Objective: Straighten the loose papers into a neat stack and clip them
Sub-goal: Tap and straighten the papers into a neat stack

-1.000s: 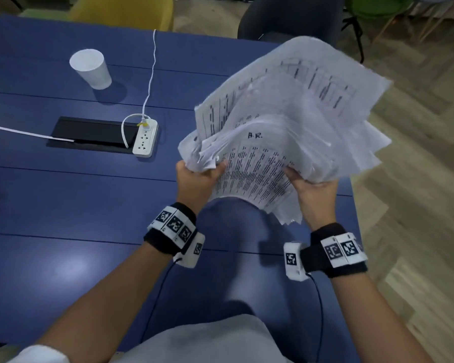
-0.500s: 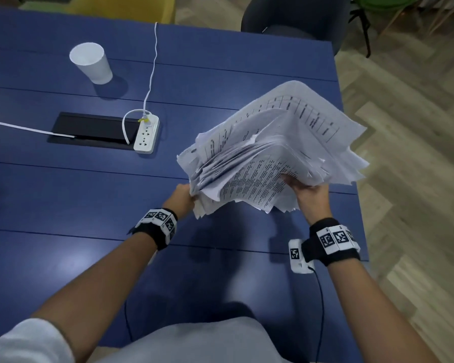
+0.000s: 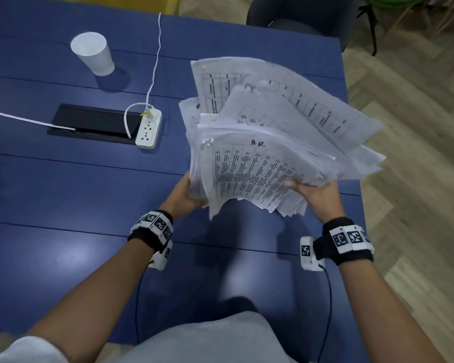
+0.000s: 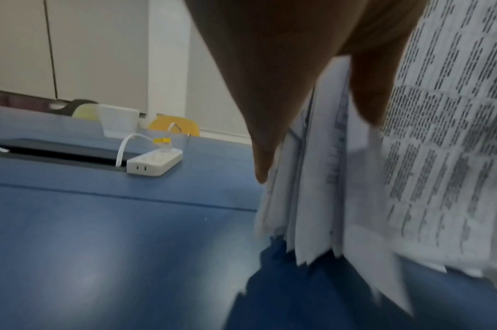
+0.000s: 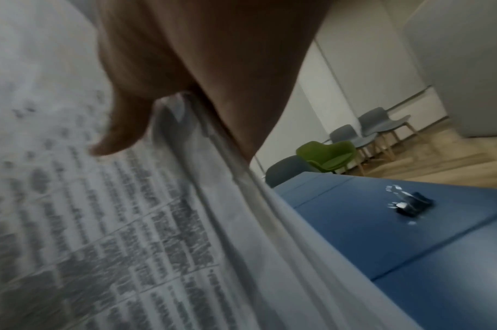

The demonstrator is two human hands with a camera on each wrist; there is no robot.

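Papers raised more upright, left hand, right hand gripping lower edges

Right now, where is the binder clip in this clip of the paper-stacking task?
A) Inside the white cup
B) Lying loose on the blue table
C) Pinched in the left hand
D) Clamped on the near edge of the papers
B: the right wrist view shows the binder clip lying alone on the blue table, while the left hand and right hand both grip the uneven papers.
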